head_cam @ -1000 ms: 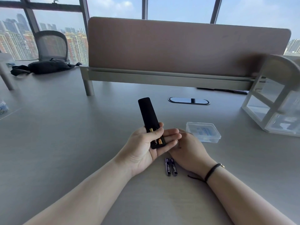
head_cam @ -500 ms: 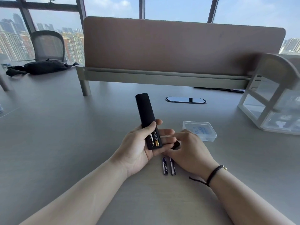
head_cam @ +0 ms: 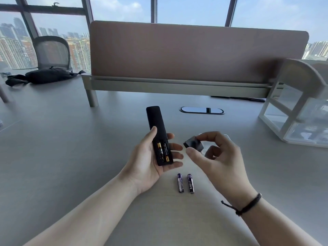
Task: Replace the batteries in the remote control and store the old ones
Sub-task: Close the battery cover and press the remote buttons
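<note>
Remote [head_cam: 158, 132] sits compartment-up in the left grip [head_cam: 150, 162], fingers curled round it; right grip [head_cam: 218, 157] pinches the battery cover [head_cam: 193, 144].

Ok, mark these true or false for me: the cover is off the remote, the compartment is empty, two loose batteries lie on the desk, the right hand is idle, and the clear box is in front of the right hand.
1. The battery cover is off the remote control. True.
2. The compartment is empty. False: two black-and-gold batteries sit in it.
3. Two purple batteries lie on the desk. True, side by side, near the wrists.
4. The right hand is idle. False: its fingers pinch the cover.
5. The clear plastic box is in front of the right hand. False: it lies behind, mostly hidden.
</note>
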Motion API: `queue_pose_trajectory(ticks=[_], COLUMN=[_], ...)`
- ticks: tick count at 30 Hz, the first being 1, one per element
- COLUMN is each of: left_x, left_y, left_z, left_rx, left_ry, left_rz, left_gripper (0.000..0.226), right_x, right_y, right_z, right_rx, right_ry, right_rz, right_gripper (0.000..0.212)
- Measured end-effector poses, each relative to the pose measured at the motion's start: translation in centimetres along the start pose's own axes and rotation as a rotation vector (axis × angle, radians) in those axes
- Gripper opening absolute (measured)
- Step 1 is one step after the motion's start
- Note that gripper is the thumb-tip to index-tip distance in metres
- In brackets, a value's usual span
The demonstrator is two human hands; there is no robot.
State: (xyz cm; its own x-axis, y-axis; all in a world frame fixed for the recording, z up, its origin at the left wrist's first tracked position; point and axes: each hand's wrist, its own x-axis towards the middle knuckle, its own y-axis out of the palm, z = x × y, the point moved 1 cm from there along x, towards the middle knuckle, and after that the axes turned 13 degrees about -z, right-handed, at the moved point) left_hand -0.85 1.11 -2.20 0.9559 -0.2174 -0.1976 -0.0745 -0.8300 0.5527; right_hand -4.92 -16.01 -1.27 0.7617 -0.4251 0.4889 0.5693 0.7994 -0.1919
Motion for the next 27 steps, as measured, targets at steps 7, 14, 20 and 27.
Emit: queue_pose_trajectory(ticks=[7, 14, 20, 27], left_x=[-0.2, -0.3, -0.6, -0.8], left_y=[0.2, 0.0, 0.2, 0.4], left_z=[0.2, 0.6, 0.6, 0.5], left_rx=[0.048, 0.021, 0.027, 0.004], left_ry=[-0.055, -0.081, -0.042, -0.054], left_rz=[0.09, 0.145, 0.231, 0.244], left_gripper=[0.056, 0.045, 0.04, 0.03], right_x=[-1.6, -0.7, -0.2, 0.0], right_y=[0.6, 0.9, 0.4, 0.4], right_z=[1.6, 0.4, 0.4, 0.1], right_rx=[-0.114, -0.193, -0.185, -0.188], right_ry=[-0.487, -0.581, -0.596, -0.556], right_rz=[0.235, 0.352, 0.387, 0.366], right_gripper=[0.044, 0.03, 0.028, 0.023])
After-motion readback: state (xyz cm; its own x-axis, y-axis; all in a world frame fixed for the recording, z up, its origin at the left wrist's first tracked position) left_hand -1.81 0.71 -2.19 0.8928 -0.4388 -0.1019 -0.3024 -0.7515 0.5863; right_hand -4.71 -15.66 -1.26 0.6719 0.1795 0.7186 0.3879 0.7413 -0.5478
